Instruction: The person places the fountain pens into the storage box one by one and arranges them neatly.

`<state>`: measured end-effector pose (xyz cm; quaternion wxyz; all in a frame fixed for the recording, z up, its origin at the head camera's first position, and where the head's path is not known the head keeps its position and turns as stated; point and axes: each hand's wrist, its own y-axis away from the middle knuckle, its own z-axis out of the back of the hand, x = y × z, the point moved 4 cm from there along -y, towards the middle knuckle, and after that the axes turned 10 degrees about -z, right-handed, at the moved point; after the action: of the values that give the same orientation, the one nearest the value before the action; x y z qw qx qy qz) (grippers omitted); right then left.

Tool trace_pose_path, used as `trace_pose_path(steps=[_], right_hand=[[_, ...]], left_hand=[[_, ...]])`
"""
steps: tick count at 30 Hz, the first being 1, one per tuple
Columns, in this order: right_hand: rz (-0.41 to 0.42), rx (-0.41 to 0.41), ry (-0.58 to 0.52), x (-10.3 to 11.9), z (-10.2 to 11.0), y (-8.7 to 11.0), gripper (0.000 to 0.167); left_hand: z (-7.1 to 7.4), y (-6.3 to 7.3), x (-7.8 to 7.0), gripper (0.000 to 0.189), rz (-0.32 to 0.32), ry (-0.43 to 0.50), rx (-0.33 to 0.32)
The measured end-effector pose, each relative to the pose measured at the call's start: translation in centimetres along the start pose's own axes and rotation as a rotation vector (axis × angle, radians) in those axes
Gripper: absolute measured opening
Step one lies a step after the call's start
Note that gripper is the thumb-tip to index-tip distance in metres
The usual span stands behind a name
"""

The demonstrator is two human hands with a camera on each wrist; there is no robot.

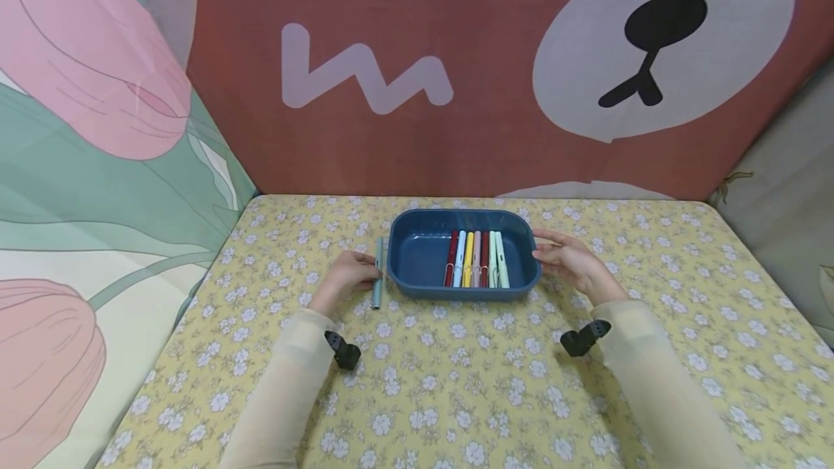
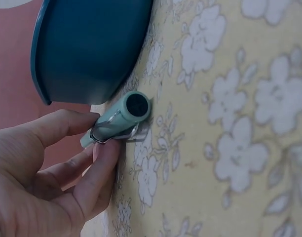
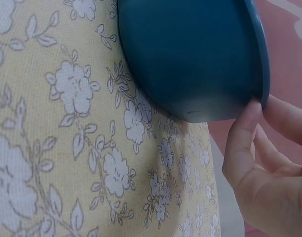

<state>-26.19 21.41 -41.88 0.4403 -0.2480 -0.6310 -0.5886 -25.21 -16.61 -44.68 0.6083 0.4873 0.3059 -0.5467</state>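
In the head view, my left hand (image 1: 350, 277) is just left of a dark blue box (image 1: 464, 294). It pinches a teal pen (image 2: 111, 121) between thumb and fingertips. The pen has a wire clip, and its dark round end faces the left wrist camera; it is low over the cloth, and I cannot tell whether it touches. Inside the box, several pens (image 1: 477, 259) in dark red, light blue, yellow, pink and mint lie side by side towards the right. At the box's right end, my right hand (image 1: 572, 263) touches the rim with extended thumb and fingers; one fingertip is hidden behind the rim.
A yellow cloth (image 1: 423, 382) with white flowers covers the table. Behind it rises a reddish-brown printed backdrop (image 1: 482, 143), and a flower-printed panel (image 1: 98, 223) stands on the left. A small black device (image 1: 342, 351) is on the left wrist, another (image 1: 584, 339) on the right.
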Motion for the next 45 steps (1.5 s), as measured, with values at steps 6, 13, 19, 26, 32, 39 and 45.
trace_pose_path(steps=[6, 13, 19, 26, 32, 39, 45], right_hand=[[0.025, 0.018, -0.018, 0.0, 0.0, 0.1, 0.067], [0.026, 0.022, -0.031, 0.1, -0.1, 0.2, 0.067], [0.025, 0.021, -0.02, 0.0, -0.2, 0.2, 0.067], [0.014, 0.016, -0.018, 0.1, -0.2, 0.1, 0.066], [0.015, 0.014, -0.014, 0.2, -0.1, 0.1, 0.065], [0.016, 0.02, -0.021, 0.2, 0.0, 0.1, 0.066], [0.016, 0.014, -0.019, 0.2, 0.0, 0.0, 0.066]], left_hand=[[0.3, 0.2, 0.0, 0.044, 0.024, 0.073, -0.026], [0.8, 0.3, -0.3, 0.044, -0.007, 0.081, -0.037], [1.2, 0.4, -0.5, 0.044, -0.011, 0.076, -0.057], [1.7, 0.6, -1.2, 0.049, -0.008, 0.092, -0.103], [2.2, 0.7, -1.8, 0.053, -0.041, 0.135, -0.129], [2.6, 0.9, -2.7, 0.054, -0.052, 0.168, -0.132], [2.8, 1.3, -3.5, 0.057, -0.078, 0.222, -0.111]])
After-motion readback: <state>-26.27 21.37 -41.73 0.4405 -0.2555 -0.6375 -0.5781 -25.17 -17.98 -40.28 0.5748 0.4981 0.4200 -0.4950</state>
